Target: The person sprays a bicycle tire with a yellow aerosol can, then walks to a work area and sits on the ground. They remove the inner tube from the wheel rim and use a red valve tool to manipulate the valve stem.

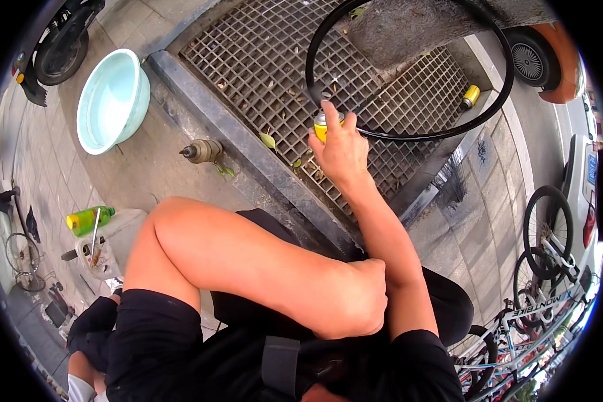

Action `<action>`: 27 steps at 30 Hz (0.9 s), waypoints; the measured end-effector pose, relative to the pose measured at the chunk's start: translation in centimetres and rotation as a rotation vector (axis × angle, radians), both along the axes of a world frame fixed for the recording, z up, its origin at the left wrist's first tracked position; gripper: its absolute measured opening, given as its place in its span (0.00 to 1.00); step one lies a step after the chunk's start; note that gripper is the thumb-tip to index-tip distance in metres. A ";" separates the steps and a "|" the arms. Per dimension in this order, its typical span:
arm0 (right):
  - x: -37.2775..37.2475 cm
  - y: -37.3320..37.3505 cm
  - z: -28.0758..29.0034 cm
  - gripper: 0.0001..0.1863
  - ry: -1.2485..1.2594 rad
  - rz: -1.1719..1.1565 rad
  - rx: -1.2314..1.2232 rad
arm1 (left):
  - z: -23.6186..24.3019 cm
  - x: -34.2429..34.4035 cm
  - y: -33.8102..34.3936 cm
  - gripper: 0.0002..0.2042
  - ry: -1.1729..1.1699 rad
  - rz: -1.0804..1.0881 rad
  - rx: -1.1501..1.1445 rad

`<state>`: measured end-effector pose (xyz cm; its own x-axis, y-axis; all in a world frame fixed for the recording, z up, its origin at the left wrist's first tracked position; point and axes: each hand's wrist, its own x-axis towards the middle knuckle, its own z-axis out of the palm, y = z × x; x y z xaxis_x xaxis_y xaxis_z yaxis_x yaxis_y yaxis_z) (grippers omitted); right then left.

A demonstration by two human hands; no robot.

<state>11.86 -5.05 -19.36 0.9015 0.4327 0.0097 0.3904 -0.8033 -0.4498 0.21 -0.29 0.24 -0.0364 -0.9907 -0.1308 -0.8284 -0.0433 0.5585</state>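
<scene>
My right hand (342,149) grips a yellow spray can (321,131), with the index finger on its top. A faint dark haze hangs by the can, near a large, glossy black wheel rim without spokes (409,139). The rim stands over the metal grating (254,60), around part of a tree trunk (415,30). My left arm crosses in front of me, and my left hand (358,298) is closed against the inside of my right elbow; its fingers are curled out of sight. Another yellow can (471,97) lies at the grating's far right.
A stone curb (248,157) borders the grating. To the left are a pale blue basin (141,100), a dirty brownish canister (202,151), a green-yellow bottle (89,220) and a clear container (104,263). Bicycles (543,268) crowd the right; another person (90,328) is at lower left.
</scene>
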 end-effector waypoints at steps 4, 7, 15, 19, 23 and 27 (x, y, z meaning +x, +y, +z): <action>0.0 -0.1 0.6 0.36 -0.041 -0.012 0.059 | 0.0 0.6 -0.2 0.11 0.005 -0.006 0.024; -1.7 -4.0 -6.6 0.37 0.070 0.005 -0.165 | -0.4 0.2 0.4 0.08 -0.010 0.050 -0.070; -2.2 -7.3 -6.5 0.37 0.093 -0.089 -0.125 | -1.5 1.3 -1.4 0.15 0.057 -0.054 -0.068; -1.8 -14.1 -9.1 0.39 0.193 -0.302 -0.216 | -1.3 1.9 -1.9 0.17 0.077 -0.088 -0.039; -2.3 -12.9 -7.9 0.37 0.086 -0.226 -0.136 | -1.4 2.2 -4.1 0.17 0.086 -0.178 0.018; -2.7 -13.3 -8.0 0.38 0.165 -0.236 -0.137 | -1.8 2.6 -5.3 0.17 0.027 -0.187 0.039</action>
<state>9.12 -18.35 -27.33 0.9617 0.1983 -0.1891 0.1164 -0.9203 -0.3734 2.86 -5.57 -1.59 -0.2232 -0.9606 -0.1656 -0.8088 0.0876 0.5816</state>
